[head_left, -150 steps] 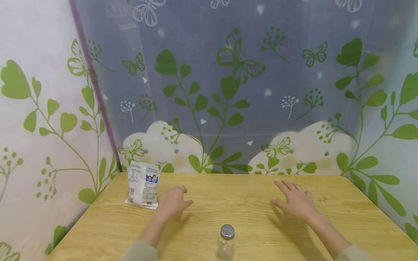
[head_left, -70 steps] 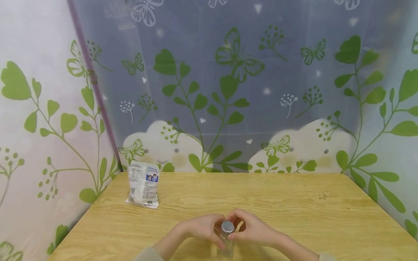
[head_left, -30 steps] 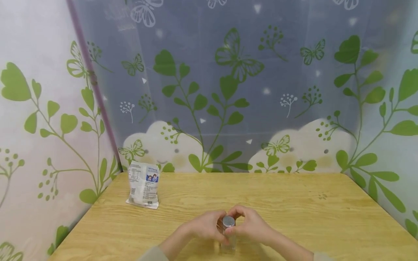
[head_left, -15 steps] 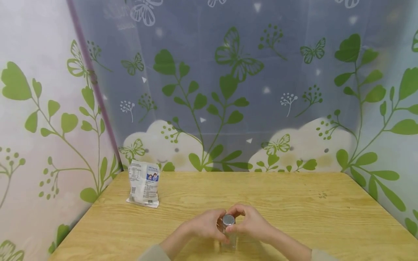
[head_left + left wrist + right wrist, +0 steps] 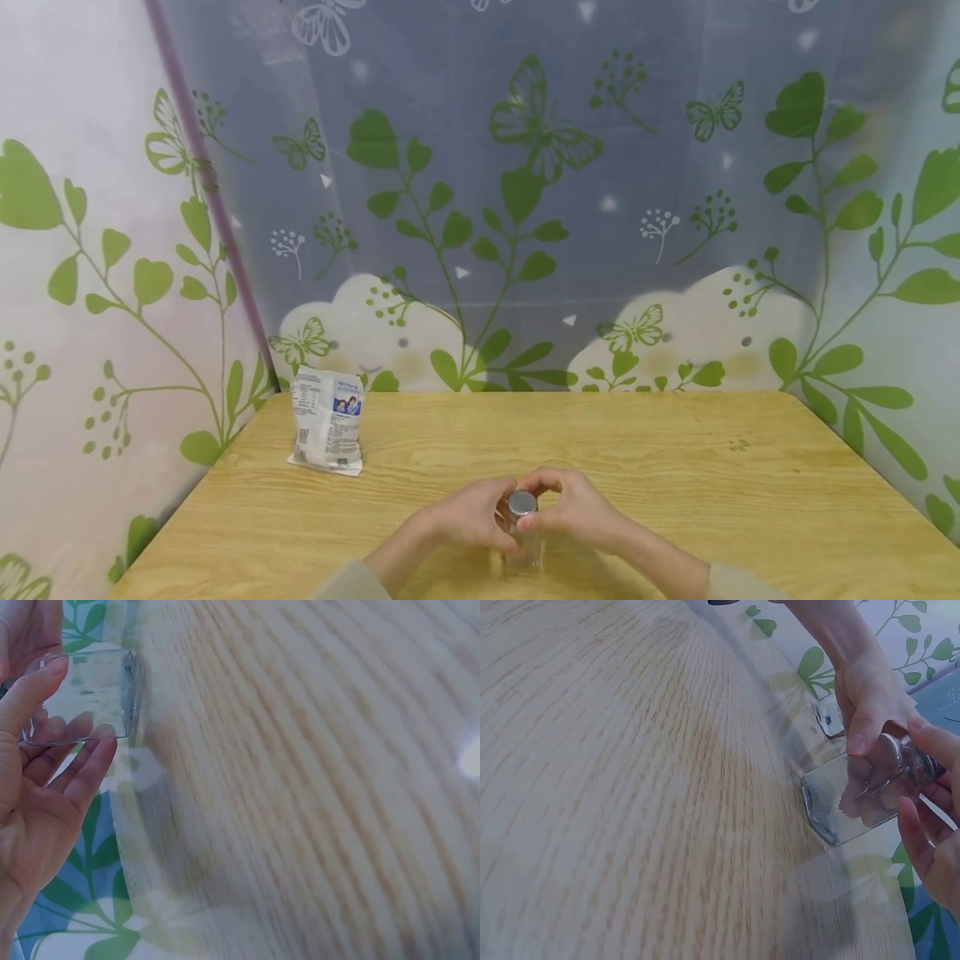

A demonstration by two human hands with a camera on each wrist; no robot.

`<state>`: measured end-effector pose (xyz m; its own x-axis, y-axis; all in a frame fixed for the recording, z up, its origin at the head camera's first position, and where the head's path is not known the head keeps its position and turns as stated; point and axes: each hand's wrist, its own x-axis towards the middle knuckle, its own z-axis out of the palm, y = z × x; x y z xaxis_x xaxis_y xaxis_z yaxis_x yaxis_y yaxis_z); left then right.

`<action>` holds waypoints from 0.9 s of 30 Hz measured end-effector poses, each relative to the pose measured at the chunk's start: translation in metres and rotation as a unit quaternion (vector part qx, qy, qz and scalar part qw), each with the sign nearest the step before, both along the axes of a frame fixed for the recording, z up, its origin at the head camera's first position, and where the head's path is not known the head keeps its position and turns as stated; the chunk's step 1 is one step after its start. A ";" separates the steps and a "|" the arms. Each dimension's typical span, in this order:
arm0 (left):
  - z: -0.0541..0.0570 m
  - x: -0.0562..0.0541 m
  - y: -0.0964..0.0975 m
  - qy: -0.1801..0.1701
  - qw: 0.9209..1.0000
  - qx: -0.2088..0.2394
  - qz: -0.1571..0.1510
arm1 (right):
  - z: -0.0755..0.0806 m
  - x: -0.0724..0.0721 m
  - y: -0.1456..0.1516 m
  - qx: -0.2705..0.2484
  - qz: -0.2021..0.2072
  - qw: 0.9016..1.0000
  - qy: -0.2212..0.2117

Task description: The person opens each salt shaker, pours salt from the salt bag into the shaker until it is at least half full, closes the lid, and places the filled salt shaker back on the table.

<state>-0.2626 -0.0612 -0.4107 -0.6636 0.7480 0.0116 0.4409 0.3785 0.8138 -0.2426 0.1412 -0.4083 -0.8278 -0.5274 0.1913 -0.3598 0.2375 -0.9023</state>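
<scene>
A clear glass shaker [image 5: 534,554] with a grey metal cap [image 5: 522,502] stands roughly upright between both hands at the near middle of the table. My left hand [image 5: 472,517] grips the glass body, thumb on the near side and fingers behind. With thumb and forefinger, my right hand [image 5: 577,512] pinches the cap. In the left wrist view the glass [image 5: 94,694] is see-through, and its thick base is close to the wood. The right wrist view shows the cap [image 5: 934,766] partly hidden by the right fingers, and the left thumb pressed along the glass.
A white printed packet [image 5: 326,425] with a small blue picture stands at the back left of the wooden table [image 5: 675,458]. Patterned cloth [image 5: 465,208] with leaves and butterflies hangs behind the table and along both sides.
Five seconds ago both hands hovered apart, with the shaker standing alone. They have since come together and taken hold of it. The shaker has risen slightly in view; the last half second shows little movement.
</scene>
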 end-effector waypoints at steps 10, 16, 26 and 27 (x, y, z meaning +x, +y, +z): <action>-0.002 -0.001 0.000 -0.004 1.000 0.020 -0.008 | 0.000 -0.001 0.000 -0.008 0.019 1.000 0.004; -0.008 -0.001 0.000 -0.022 0.999 0.035 -0.028 | -0.006 0.005 -0.002 -0.004 0.015 1.000 -0.003; -0.007 -0.003 0.000 -0.036 0.999 0.030 -0.006 | -0.008 0.001 -0.005 -0.014 0.006 1.000 0.008; -0.006 -0.004 -0.001 -0.037 0.999 0.031 -0.007 | -0.008 0.000 -0.005 -0.014 0.008 1.000 0.008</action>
